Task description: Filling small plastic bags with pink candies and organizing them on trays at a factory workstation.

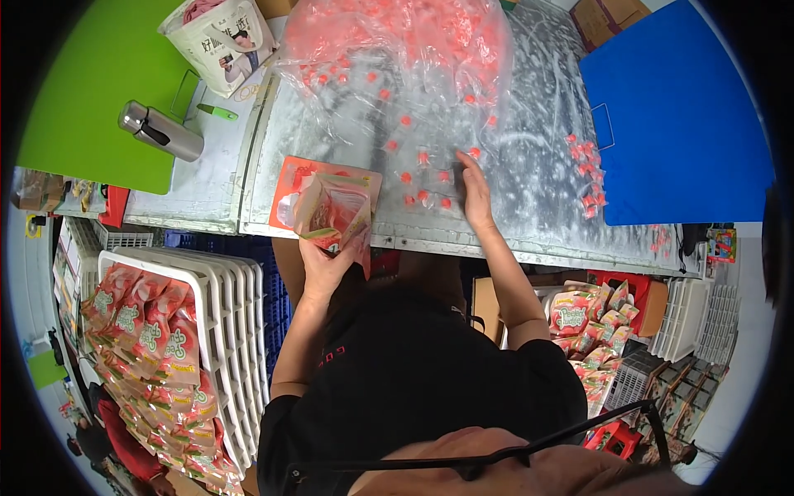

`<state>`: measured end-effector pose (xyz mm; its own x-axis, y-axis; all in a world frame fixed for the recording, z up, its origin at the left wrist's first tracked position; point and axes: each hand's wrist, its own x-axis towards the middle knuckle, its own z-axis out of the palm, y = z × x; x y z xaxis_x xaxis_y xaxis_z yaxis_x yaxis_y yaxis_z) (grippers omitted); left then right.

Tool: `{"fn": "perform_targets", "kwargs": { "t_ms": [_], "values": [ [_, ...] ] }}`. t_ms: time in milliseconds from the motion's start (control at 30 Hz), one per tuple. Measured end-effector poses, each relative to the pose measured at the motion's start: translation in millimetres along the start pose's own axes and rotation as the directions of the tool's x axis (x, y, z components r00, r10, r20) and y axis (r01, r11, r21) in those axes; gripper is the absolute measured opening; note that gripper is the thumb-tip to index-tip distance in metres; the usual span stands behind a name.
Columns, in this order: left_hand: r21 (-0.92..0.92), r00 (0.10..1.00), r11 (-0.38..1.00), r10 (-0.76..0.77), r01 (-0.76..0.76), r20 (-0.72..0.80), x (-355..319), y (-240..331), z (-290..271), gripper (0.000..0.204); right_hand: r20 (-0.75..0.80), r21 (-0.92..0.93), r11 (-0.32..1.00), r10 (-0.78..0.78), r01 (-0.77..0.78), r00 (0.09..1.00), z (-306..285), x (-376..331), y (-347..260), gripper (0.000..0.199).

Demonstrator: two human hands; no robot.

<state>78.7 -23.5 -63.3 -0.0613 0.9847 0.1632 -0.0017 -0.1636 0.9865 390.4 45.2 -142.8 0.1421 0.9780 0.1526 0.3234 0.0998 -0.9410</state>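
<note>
My left hand [325, 263] holds an open orange and clear pouch [335, 211] by its lower edge, at the front edge of the metal table [529, 165]. My right hand [475, 188] lies flat on the table top, its fingers on several small red-wrapped sweets [426, 197] scattered there. More of these sweets lie in a large clear plastic bag [397, 50] at the back of the table. Another orange pouch [289, 186] lies flat under the held one.
A blue board [678, 116] lies at the right with a few sweets [585, 161] beside it, a green board [91, 91] at the left. A steel flask [161, 131], a green pen and a printed bag [219, 37] stand at the left. White crates [223, 331] hold filled pouches [149, 347]; more pouches [591, 331] lie lower right.
</note>
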Motion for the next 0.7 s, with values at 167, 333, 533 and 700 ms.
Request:
{"fn": "perform_targets", "kwargs": {
  "t_ms": [167,333,533,700],
  "values": [
    [0.037,1.000,0.999,-0.014,0.013,0.018,0,-1,-2,0.080,0.159,-0.402,0.872,-0.233,0.279,0.959,26,4,-12,0.050],
    [0.143,0.997,0.987,0.063,-0.068,0.041,7,-1,-6,0.084,0.472,-0.493,0.644,-0.367,0.585,0.802,44,8,-22,0.052],
    [0.304,0.908,0.856,0.401,-0.418,0.120,18,6,12,0.088,0.395,-0.483,0.618,-0.478,0.620,0.784,45,-8,-10,0.031],
    [0.247,0.932,0.899,0.342,-0.361,0.117,20,0,20,0.089,0.298,-0.527,0.791,-0.169,0.310,0.939,44,-11,10,0.027]
  ]
}}
